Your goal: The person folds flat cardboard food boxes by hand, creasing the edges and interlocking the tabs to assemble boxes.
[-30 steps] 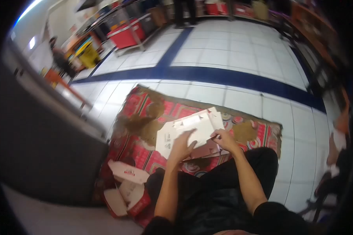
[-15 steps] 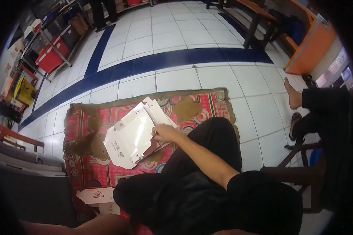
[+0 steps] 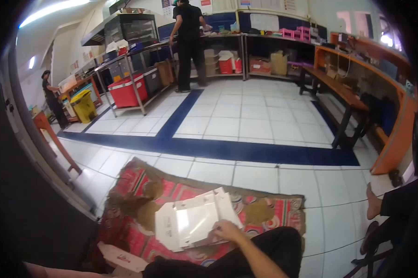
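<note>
Several flat white cardboard boxes lie in a loose stack on a red patterned mat in front of my crossed legs. The top one has a shiny middle and small dark print on its left flap. My right hand is at the stack's right edge, its fingers closed on the top flat box. Of my left arm, only a part shows along the bottom edge; the hand is out of view. Near it lies another flat box piece with a red printed logo, partly hidden by my leg.
A seated person's bare foot is at the right. A wooden bench and an orange counter stand behind it. Farther back, a person in black stands by metal shelves with a red cooler box. Another person is far left.
The view has tilted up, bringing the back of the room and two standing people into sight. My right hand stays at the right edge of the box stack.
</note>
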The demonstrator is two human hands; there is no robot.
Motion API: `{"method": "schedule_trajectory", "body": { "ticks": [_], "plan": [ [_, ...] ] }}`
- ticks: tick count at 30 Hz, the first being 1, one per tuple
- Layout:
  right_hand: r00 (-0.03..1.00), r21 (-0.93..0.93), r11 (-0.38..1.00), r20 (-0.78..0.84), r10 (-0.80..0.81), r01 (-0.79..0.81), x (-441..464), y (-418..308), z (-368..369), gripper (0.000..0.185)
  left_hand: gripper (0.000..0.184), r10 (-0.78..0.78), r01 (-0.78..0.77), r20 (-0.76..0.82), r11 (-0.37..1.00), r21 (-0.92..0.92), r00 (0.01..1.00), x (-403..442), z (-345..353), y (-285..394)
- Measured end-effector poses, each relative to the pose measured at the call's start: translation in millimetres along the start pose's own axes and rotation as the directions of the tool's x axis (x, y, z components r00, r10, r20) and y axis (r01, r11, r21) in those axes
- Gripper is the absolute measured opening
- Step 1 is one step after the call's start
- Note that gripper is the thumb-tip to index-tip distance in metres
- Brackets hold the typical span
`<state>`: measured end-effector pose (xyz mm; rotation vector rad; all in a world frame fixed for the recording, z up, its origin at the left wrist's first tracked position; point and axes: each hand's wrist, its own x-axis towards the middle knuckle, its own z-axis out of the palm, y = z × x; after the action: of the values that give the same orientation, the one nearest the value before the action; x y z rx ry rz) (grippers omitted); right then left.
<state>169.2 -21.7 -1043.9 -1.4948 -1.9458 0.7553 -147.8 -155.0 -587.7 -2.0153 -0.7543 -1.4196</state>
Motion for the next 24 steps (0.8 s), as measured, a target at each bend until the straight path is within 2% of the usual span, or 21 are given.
{"method": "schedule_trajectory", "body": {
  "ticks": [2,3,5,6,7,8,10,11,13,14,16,17,18,20,24],
  "plan": [
    [0.999,0.076,0.997,0.05,0.008,-0.012,-7.6,-5.0,28.4,0.03,0.049,0.012,-0.012,0.006,1.0,0.025,1.0,-1.0,-0.7,1.2],
    [0.996,0.071,0.997,0.088,0.031,-0.037,7.5,4.6,8.8,0.031,0.049,0.009,-0.009,-0.005,1.0,0.029,1.0,-3.7,1.0,3.5],
    [0.997,-0.05,0.999,0.081,0.007,-0.003,51.1,20.2,-6.7,0.034,0.049,-0.014,0.015,-0.029,0.999,0.035,0.999,-7.0,0.7,4.9],
    [0.994,-0.121,0.989,0.061,0.094,-0.087,22.5,47.8,-5.8,0.038,0.05,-0.032,0.032,-0.043,0.999,0.009,0.999,-7.2,3.6,6.4],
    [0.99,-0.133,0.984,0.059,0.13,-0.121,8.8,39.6,24.9,0.041,0.05,-0.022,0.023,-0.046,0.999,0.023,0.999,-4.6,-0.8,5.2],
    [0.985,-0.044,0.993,0.123,0.118,-0.114,1.4,-14.2,-9.2,0.043,0.05,-0.011,0.013,-0.046,0.999,0.039,0.999,-1.8,-5.5,4.7],
    [0.972,-0.037,0.98,0.123,0.199,-0.196,6.2,-26.0,-9.5,0.038,0.051,-0.017,0.018,-0.032,0.998,0.055,0.999,3.9,-15.4,1.5],
    [0.965,0.041,0.992,0.241,0.102,-0.115,0.6,-24.6,-20.2,0.035,0.051,-0.015,0.016,-0.03,0.998,0.056,0.999,7.7,-20.4,-0.2],
    [0.998,-0.052,0.999,0.06,0.002,0.001,-1.5,-12.3,-9.5,0.028,0.052,-0.002,0.004,-0.032,0.998,0.063,1.0,6.2,-21.0,-0.6],
    [0.999,-0.057,0.998,0.032,0.033,-0.031,-1.4,-7.0,-7.2,0.028,0.052,0.008,-0.006,-0.039,0.998,0.066,0.999,7.0,-21.3,-0.4],
    [0.998,-0.072,0.997,0.064,-0.006,0.01,-0.6,-2.4,0.8,0.028,0.052,0.011,-0.009,-0.034,0.999,0.046,0.999,4.2,-16.0,-2.9],
    [0.998,-0.075,0.997,0.057,0.039,-0.035,-5.3,-9.6,-2.2,0.026,0.053,0.012,-0.011,-0.035,0.999,0.035,0.999,4.8,-14.6,-4.9],
    [0.998,-0.058,0.998,0.059,0.006,-0.003,-5.4,-4.2,5.6,0.025,0.053,0.003,-0.002,-0.037,1.0,0.029,0.999,2.3,-15.6,-8.8],
    [0.995,-0.063,0.996,0.076,0.071,-0.066,-11.6,-18.3,-1.4,0.024,0.054,-0.004,0.004,-0.028,1.0,0.012,1.0,5.1,-14.2,-14.4],
    [0.992,-0.055,0.996,0.096,0.081,-0.076,-7.9,-22.9,-8.0,0.024,0.055,0.008,-0.008,-0.027,1.0,0.01,1.0,5.0,-14.1,-13.7]
  ]
}}
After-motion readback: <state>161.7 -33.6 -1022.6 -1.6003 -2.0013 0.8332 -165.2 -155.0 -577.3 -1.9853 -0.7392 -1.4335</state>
